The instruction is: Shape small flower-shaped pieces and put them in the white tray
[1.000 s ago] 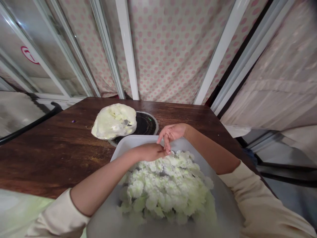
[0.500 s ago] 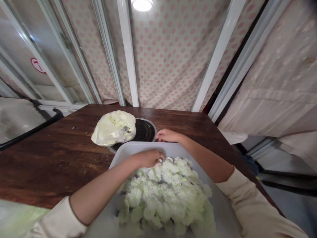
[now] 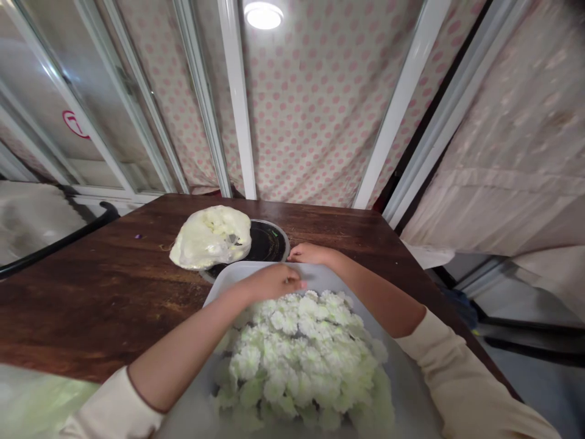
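A pale translucent plastic bin [image 3: 235, 271] stands in front of me, with many white-green artificial flower heads [image 3: 306, 350] lying in it. My left hand [image 3: 276, 281] is over the bin's far end, just above the nearest flowers. Its fingers are curled together; anything in them is hidden. My right hand [image 3: 311, 253] is just beyond the far rim, by the edge of a round black plate [image 3: 267, 241]. Its fingers are bent, and the rim covers part of them, so what they may hold cannot be seen.
A clear plastic bag [image 3: 210, 238] of pale petals rests partly on the black plate. Dark wooden table [image 3: 114, 292] lies under everything. A pale green bag [image 3: 41, 399] is at the lower left. White-framed panels with a dotted curtain [image 3: 315, 110] stand behind the table.
My left hand has lifted off the flowers and moved slightly back toward the far rim, fingers curled. My right hand has lowered a little behind the rim.
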`<state>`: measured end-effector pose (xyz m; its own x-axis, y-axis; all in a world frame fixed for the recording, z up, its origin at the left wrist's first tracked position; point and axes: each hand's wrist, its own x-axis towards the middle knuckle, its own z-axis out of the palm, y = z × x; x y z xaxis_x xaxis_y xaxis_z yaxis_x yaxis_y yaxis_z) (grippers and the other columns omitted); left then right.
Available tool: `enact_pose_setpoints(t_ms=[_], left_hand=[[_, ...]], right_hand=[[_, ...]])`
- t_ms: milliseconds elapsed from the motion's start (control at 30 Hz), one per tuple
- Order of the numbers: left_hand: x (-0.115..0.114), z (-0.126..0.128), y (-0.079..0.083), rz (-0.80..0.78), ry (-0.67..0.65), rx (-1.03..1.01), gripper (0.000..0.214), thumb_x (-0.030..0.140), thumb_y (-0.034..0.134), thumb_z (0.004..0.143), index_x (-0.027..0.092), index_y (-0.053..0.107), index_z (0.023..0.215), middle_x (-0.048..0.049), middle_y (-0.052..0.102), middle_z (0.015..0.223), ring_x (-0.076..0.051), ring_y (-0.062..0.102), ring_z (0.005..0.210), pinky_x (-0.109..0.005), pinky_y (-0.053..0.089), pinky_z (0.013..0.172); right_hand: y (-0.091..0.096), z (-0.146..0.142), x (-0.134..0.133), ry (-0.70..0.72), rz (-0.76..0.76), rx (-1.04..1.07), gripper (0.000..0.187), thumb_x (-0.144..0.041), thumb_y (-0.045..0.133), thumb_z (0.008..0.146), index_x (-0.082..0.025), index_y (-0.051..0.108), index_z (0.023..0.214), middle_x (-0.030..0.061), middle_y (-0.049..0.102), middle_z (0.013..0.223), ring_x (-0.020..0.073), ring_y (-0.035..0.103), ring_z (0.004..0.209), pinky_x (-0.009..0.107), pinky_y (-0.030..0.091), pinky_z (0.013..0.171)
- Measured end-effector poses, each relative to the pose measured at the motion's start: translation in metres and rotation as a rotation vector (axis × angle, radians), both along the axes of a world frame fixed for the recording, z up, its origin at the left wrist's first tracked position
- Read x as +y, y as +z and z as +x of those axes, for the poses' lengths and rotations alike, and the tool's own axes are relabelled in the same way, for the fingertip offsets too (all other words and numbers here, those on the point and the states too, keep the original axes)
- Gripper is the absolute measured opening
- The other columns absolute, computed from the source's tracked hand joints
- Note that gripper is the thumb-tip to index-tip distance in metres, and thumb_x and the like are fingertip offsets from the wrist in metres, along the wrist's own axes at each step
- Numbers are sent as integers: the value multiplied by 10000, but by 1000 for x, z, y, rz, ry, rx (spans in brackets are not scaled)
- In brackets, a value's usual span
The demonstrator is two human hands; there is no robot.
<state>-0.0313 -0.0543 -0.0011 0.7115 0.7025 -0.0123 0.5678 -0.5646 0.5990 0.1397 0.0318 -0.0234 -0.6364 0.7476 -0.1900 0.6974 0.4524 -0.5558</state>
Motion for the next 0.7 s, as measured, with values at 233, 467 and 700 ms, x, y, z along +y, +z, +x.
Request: enact_pose_setpoints(t_ms=[233, 467, 700], left_hand=[[17, -5, 5, 471, 385, 65, 496, 451, 238, 918, 149, 611, 792, -64, 612, 782, -157, 549, 744, -260, 361, 663], [6, 4, -11, 556, 295, 370, 637, 610, 200, 862, 143, 618, 974, -122, 636, 922, -261, 582, 899, -376, 395, 780], [27, 18, -17, 596, 298, 550, 692, 599, 172, 865, 80, 595, 1041, -200, 657, 912, -301, 636, 849, -364, 433, 684]], right_hand=[[6, -5, -7, -25, -278, 390, 362, -344, 361, 915, -103, 628, 882, 34, 611, 743, 106, 540, 668, 230, 420, 648], [18, 23, -9, 107, -519, 148, 357, -424, 638, 733, -162, 591, 972, 23, 612, 943, 128, 547, 820, 233, 416, 723], [37, 15, 0, 100, -354, -119, 242, -286, 692, 659, -139, 557, 796, -30, 555, 684, 87, 489, 607, 210, 380, 577]])
